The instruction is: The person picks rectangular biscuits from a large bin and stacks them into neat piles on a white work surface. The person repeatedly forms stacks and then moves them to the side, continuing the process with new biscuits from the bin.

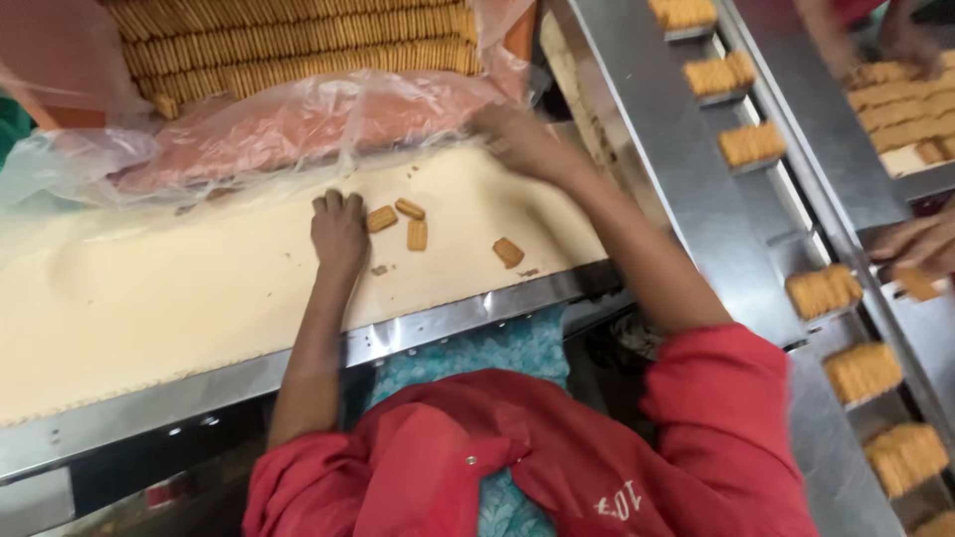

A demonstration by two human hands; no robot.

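Note:
My left hand [338,231] rests knuckles-up on the cream work surface [149,288], fingers curled, right beside several loose brown biscuits [398,221]. One more biscuit [508,253] lies apart to the right. My right hand [519,139] reaches to the back right edge of the surface, blurred, at the crumpled clear plastic sheet [298,124]; I cannot tell whether it holds anything. Behind the plastic, rows of stacked biscuits [298,45] fill a crate.
A steel conveyor [696,199] runs along the right, carrying biscuit stacks [752,144] in separate slots. Other people's hands [920,244] work at the far right near a tray of biscuits [900,104]. A steel rim [398,343] edges the surface.

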